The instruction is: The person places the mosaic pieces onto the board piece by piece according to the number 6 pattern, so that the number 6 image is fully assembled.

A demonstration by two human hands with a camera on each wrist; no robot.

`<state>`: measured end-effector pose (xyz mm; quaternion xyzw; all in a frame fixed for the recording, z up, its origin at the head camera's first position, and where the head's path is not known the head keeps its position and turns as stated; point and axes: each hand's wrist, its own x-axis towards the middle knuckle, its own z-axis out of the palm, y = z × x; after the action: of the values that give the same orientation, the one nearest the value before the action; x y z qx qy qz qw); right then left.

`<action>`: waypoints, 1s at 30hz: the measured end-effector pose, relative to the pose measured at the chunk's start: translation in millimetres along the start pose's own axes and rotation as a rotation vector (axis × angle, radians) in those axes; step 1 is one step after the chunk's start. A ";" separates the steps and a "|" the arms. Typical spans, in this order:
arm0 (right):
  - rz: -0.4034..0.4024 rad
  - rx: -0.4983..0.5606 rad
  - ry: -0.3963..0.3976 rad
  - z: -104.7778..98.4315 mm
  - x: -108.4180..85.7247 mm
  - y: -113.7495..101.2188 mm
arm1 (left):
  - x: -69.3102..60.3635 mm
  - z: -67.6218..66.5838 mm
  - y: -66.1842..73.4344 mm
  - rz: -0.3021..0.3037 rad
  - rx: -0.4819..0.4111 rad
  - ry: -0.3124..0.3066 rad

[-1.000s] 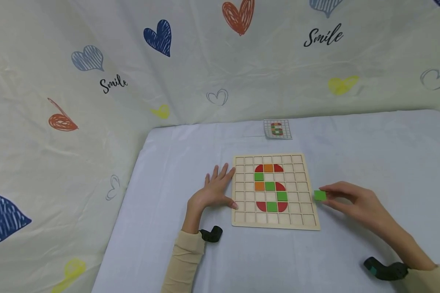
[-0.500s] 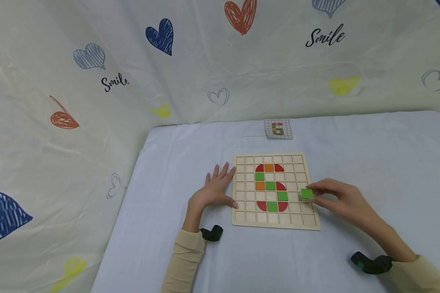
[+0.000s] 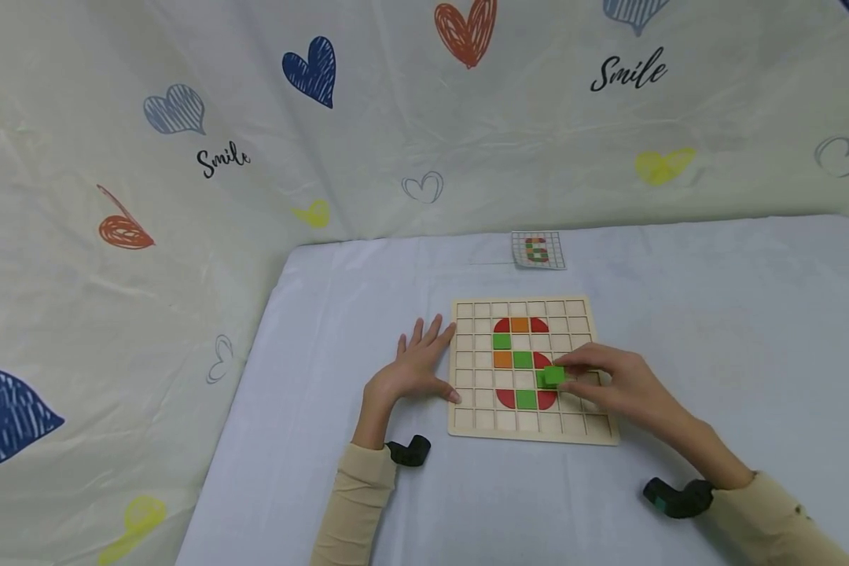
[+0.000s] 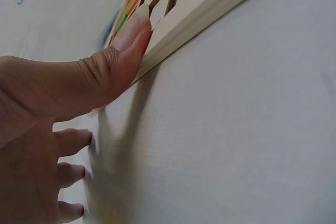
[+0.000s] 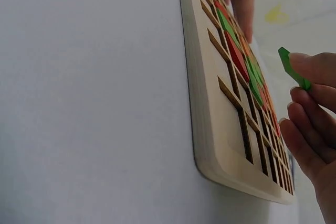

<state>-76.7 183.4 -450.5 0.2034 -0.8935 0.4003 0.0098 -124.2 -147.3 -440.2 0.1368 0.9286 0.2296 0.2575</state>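
Observation:
A wooden grid board [image 3: 477, 422] lies on the table, with red, orange and green tiles set in several of its squares. My right hand [image 3: 626, 389] pinches a green square tile [image 3: 554, 376] between thumb and fingers. In the right wrist view that green tile [image 5: 292, 68] is held above the board's surface, tilted. From the head view it overlaps a green tile in the board. My left hand [image 3: 410, 373] is spread at the board's left edge. Its thumb [image 4: 118, 59] rests on the rim, and the other fingertips reach down to the cloth.
Behind the board lies a small printed card [image 3: 539, 250] with a coloured grid pattern. A white cloth [image 3: 311, 338] covers the table, and a patterned curtain [image 3: 368, 118] hangs behind and to the left. Each wrist carries a black camera [image 3: 410, 451].
My right hand has moved left with the green tile, from beside the board's right edge to over its tiled squares. The left hand stays at the board's edge.

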 end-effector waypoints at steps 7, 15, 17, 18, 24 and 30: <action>-0.024 0.004 -0.029 8.7 9.9 -5.7 | -1.3 -1.0 0.0 0.024 -0.020 0.006; -0.072 0.023 -0.069 21.9 24.4 -15.0 | -2.7 -1.7 -1.3 0.038 -0.039 0.008; -0.069 0.004 -0.089 26.0 27.9 -17.7 | -2.6 -1.8 -1.8 0.037 -0.036 0.009; -0.070 -0.010 -0.095 28.2 29.5 -18.7 | -2.4 -1.7 -2.1 0.036 -0.035 0.009; -0.068 -0.059 -0.129 38.7 37.1 -23.8 | -1.2 -0.7 -3.4 0.037 -0.029 0.007; -0.078 -0.044 -0.142 46.4 41.8 -26.6 | -0.7 -0.3 -3.8 0.038 -0.030 0.008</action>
<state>-98.5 119.2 -455.6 0.2658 -0.8918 0.3646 -0.0338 -124.3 -150.9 -441.6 0.1495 0.9234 0.2488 0.2512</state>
